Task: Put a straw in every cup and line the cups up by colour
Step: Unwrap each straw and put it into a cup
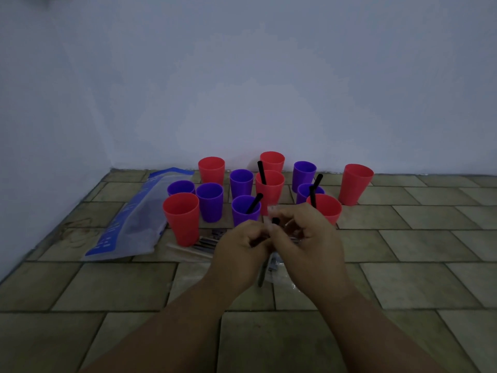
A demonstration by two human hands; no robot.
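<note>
Several red and purple cups stand mixed on the tiled floor by the wall. Black straws stick out of a middle red cup (270, 187), a near purple cup (245, 210), a right purple cup (306, 192) and a near red cup (325, 210). My left hand (242, 244) and my right hand (306, 238) meet in front of the cups. Together they pinch a black straw (275, 221) in a clear wrapper (271, 211). More wrapped straws (199, 244) lie on the floor beside a near-left red cup (182, 219).
A blue and clear plastic bag (134, 222) lies flat left of the cups. A lone red cup (354, 184) stands at the far right. Crumpled clear wrappers (279, 275) lie under my hands. The wall (242, 90) rises right behind the cups.
</note>
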